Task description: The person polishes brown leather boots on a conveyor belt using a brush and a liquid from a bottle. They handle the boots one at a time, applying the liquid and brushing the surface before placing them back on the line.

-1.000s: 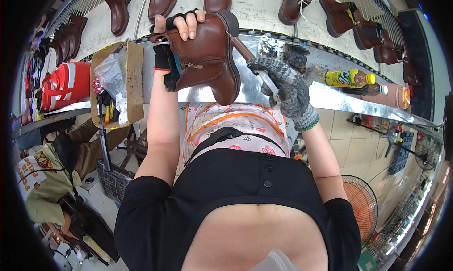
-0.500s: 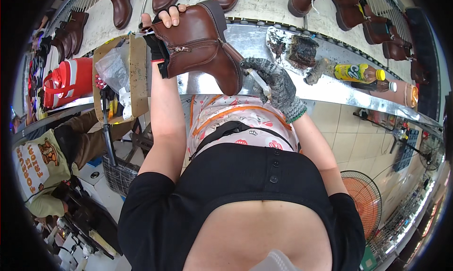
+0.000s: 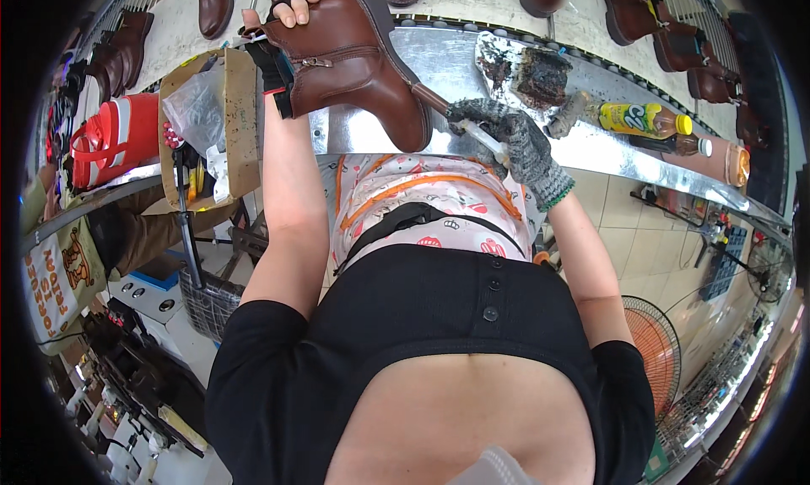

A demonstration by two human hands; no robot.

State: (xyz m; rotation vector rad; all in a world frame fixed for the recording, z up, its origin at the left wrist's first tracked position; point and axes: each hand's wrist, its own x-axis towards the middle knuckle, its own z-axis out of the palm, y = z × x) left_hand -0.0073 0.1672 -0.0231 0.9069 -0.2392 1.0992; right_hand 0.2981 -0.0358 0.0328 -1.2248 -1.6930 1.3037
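My left hand [image 3: 295,12] is bare, its fingers curled round the upper shaft of a brown leather ankle boot [image 3: 359,67]. The boot lies tilted in the air, toe toward me, its zipper side facing up and the dark heel pointing away. A dark lining or fabric hangs out at its opening. My right hand [image 3: 515,143], in a grey knitted glove, grips a slim tool [image 3: 432,98] with a brown end and a whitish handle. The brown end meets the sole edge near the front of the boot. Exactly what sort of tool it is, I cannot tell.
Behind the metal ledge [image 3: 337,135], more brown boots [image 3: 213,5] stand along a pale belt. A stained white tray [image 3: 494,59] with a dark block, a dirty rag [image 3: 567,118] and drink bottles [image 3: 645,120] lie right. At left are a cardboard box [image 3: 243,122] and red bag [image 3: 118,143].
The boot has shifted slightly away from me. My gloved hand has moved a little to the right, and more of the tool's brown end shows beyond the sole edge.
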